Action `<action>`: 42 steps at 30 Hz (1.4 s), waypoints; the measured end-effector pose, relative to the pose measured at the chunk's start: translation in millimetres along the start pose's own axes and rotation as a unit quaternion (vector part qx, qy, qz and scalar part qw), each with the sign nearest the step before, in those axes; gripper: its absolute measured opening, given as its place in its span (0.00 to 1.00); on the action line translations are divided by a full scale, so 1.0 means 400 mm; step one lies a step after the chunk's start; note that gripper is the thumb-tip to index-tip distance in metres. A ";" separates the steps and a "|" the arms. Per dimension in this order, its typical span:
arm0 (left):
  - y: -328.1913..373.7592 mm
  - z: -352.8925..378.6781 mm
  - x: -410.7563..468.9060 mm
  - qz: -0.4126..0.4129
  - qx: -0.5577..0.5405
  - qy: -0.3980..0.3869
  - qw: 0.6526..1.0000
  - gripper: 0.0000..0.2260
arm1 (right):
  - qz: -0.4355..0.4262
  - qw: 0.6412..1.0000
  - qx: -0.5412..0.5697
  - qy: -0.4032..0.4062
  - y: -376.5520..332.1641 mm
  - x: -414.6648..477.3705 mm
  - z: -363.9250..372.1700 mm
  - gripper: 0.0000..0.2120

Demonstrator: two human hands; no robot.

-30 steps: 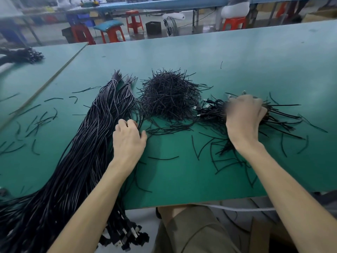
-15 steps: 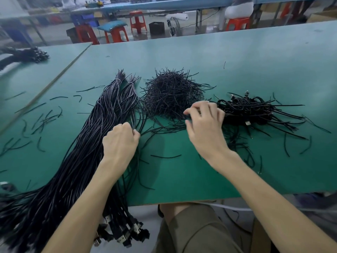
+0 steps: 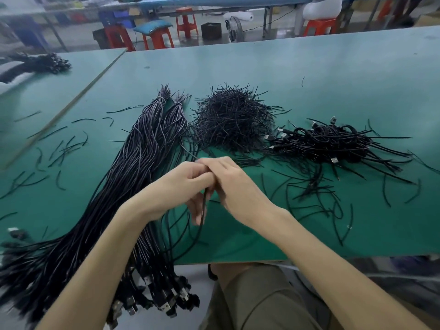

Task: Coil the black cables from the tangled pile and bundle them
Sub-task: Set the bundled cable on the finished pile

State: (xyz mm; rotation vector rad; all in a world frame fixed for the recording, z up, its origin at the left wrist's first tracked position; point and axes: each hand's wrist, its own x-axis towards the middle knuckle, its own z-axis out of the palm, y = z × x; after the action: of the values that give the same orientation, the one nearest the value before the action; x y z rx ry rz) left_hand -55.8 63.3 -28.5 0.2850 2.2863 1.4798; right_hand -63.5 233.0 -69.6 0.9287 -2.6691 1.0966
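While 1 black cable (image 3: 204, 206) hangs down between the 2 hands, just above the near part of the table (image 3: 309, 75), the step in hand looks like starting its coil. The left grip (image 3: 176, 186) has its fingers curled round the cable. The right grip (image 3: 234, 186) presses its curled fingers against the left's knuckles. Its fingertips are hidden, so I cannot tell whether it pinches the cable or something else.

To do this well, I judge that the left should hold the first loop firmly while the right feeds slack in even turns. The free length must not snag the long cable bundle (image 3: 133, 167) just beside the left forearm, whose plugs (image 3: 166, 303) hang over the table edge. Loops of equal size will stack flat. A thin, springy cable will likely unwind if the hold loosens, so a tie from the heap of short ties (image 3: 232, 122) beyond the hands should be ready before letting go. What look like finished coils (image 3: 333, 141) lie right of that heap, and loose strands (image 3: 316, 198) scattered near them could catch.
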 end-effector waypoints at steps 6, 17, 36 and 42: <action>-0.001 -0.033 -0.034 0.026 -0.129 -0.132 0.982 0.17 | 0.005 0.991 -0.029 0.129 0.030 -0.022 -0.051 0.21; 0.068 -0.018 -0.035 0.143 -0.234 -0.218 0.937 0.09 | 0.130 0.971 0.073 0.188 0.066 -0.010 -0.129 0.09; 0.089 0.030 0.079 -0.001 -0.009 -0.125 0.992 0.16 | -0.039 0.973 -0.219 0.067 0.019 -0.054 -0.094 0.39; 0.029 -0.043 0.063 0.048 -0.092 -0.149 0.983 0.20 | 0.028 0.980 -0.124 0.155 0.059 -0.089 -0.109 0.10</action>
State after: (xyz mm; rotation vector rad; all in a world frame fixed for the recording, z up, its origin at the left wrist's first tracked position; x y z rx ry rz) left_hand -86.3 63.6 -17.3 0.5307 1.9110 1.5638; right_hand -53.9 292.9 -62.9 0.5883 -2.5082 0.8140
